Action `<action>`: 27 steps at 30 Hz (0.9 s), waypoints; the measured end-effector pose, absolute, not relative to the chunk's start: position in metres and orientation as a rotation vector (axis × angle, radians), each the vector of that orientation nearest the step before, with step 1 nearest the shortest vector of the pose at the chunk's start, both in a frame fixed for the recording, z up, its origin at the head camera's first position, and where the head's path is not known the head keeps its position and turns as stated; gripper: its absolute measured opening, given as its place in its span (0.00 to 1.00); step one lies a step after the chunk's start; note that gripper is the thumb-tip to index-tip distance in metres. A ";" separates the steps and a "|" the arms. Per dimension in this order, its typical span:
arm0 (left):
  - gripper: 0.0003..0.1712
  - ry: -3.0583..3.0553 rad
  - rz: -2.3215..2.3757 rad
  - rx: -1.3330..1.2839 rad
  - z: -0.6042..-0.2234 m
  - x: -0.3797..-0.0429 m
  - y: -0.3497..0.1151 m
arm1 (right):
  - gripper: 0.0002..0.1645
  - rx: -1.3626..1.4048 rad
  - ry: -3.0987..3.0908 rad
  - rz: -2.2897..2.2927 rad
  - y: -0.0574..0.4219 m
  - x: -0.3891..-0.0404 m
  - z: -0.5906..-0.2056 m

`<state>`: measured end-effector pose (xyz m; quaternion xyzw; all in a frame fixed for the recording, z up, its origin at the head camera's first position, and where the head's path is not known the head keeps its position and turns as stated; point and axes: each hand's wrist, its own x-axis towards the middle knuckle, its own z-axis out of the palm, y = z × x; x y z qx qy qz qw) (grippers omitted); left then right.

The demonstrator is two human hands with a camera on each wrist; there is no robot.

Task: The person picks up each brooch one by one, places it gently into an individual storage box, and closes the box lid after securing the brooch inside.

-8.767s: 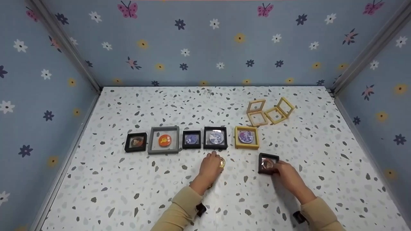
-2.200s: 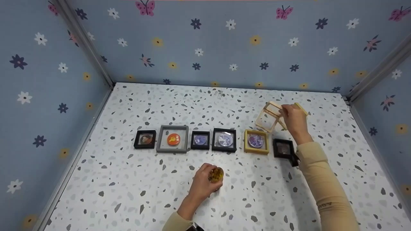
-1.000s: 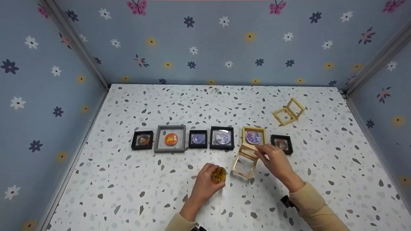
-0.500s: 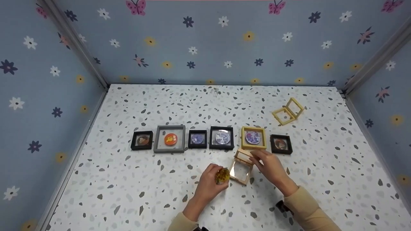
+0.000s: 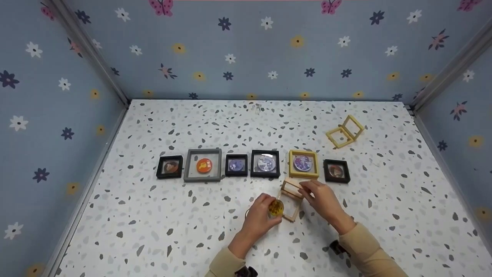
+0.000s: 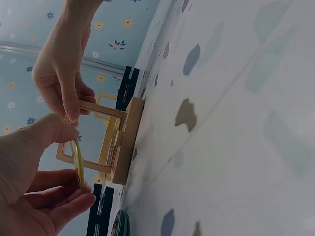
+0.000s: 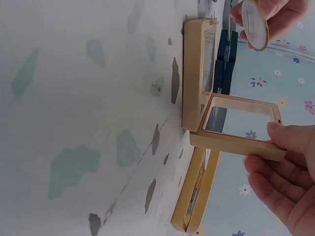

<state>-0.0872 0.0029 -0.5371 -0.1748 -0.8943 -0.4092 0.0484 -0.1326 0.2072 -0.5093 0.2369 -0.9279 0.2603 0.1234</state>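
My left hand (image 5: 258,217) pinches a yellow round badge (image 5: 276,207) by its edges, its printed side up. In the left wrist view the badge (image 6: 77,162) shows edge-on between thumb and fingers. Just right of it, my right hand (image 5: 324,202) holds the raised lid of a tan hinged display frame (image 7: 241,142) between thumb and fingers. The frame's other half (image 7: 193,73) rests on the table with a clear film in it. The badge is above the frame's left side in the head view; the right wrist view shows them apart. Another round thing (image 6: 120,223) lies partly hidden beside my left hand.
Behind the hands runs a row of closed frames with badges: a black one (image 5: 158,172), a grey one (image 5: 186,169), two more black ones, a yellow one (image 5: 291,167) and a black one (image 5: 326,175) at the right. An opened yellow frame (image 5: 339,145) stands at the back right.
The right hand set a black frame at the row's right end, then brought the tan frame forward from the back. The left hand picked up the yellow badge and moved it right, over the frame.
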 end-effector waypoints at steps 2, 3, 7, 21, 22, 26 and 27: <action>0.24 -2.743 -1.200 -0.549 -0.537 -0.090 0.007 | 0.07 0.683 -2.712 0.774 0.207 -0.133 -0.509; 0.24 -2.748 -1.176 -0.558 -0.537 -0.091 0.008 | 0.07 0.680 -2.713 0.783 0.207 -0.133 -0.509; 0.25 -2.762 -1.083 -0.591 -0.539 -0.096 0.016 | 0.07 0.677 -2.704 0.800 0.208 -0.133 -0.510; 0.24 -2.791 -0.915 -0.666 -0.536 -0.108 0.037 | 0.08 0.666 -2.692 0.796 0.209 -0.134 -0.513; 0.25 -2.793 -0.922 -0.667 -0.536 -0.108 0.038 | 0.08 0.669 -2.685 0.796 0.209 -0.134 -0.513; 0.28 -2.828 -0.923 -0.668 -0.535 -0.109 0.041 | 0.09 0.676 -2.672 0.801 0.209 -0.133 -0.513; 0.28 -2.846 -0.906 -0.668 -0.535 -0.109 0.042 | 0.09 0.675 -2.673 0.805 0.209 -0.133 -0.513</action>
